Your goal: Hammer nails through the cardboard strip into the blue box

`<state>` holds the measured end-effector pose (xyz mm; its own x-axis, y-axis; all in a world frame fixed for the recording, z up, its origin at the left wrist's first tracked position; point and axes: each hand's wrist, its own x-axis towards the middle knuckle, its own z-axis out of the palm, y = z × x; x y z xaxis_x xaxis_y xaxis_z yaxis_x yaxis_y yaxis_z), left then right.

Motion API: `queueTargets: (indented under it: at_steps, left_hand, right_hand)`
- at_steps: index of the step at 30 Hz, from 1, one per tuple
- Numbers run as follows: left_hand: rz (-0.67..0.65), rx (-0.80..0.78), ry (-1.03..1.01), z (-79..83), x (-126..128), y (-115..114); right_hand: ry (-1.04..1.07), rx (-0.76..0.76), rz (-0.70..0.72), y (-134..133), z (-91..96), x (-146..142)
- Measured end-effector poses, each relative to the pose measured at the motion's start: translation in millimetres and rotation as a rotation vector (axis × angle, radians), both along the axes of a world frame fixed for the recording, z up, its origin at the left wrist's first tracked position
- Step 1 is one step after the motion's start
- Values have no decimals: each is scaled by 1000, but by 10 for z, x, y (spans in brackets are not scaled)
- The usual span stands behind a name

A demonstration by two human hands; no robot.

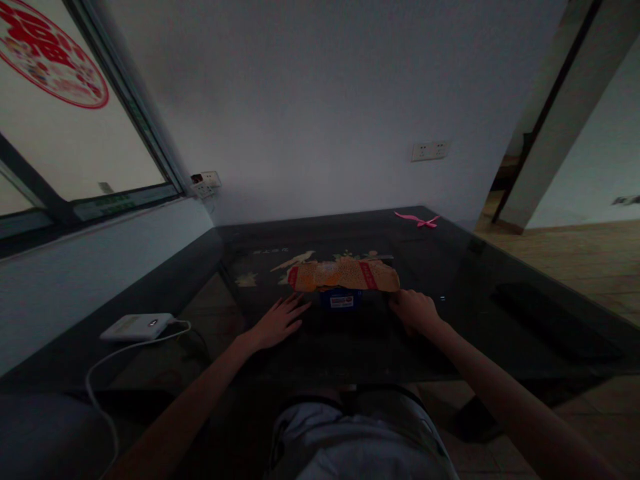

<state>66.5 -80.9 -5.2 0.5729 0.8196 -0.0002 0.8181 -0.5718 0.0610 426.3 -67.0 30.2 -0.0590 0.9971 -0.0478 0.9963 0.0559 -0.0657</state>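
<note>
A long orange-and-tan patterned piece [345, 275] with red bands lies across a small blue box [341, 300] on the dark table; its exact kind is unclear. The box has a white label on its near side. Just left of them, my left hand [280, 322] rests palm down, fingers stretched and spread, holding nothing. My right hand [416, 311] is by the right end of the patterned piece, its fingers curled together. Whatever those fingers hold, if anything, is hidden.
The black table [310, 360] carries a white device [137, 327] with a cable at left. A pink ribbon-like strip [423, 220] lies at the back right, a dark flat object [555, 323] at the right. A wall [320, 133] stands behind.
</note>
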Motion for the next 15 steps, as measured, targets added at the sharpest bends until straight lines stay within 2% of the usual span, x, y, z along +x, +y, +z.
queueTargets:
  at_steps: [8, 12, 15]
  left_hand:
    - [-5, 10, -38, -10, 29, -67]
    - [58, 66, -198, -23, -5, -36]
    - [152, 143, -356, -41, -89, 49]
  right_hand:
    - [39, -22, -14, 37, -28, 34]
    - [94, -36, -7, 76, -55, 102]
    - [186, 9, -26, 134, -71, 195]
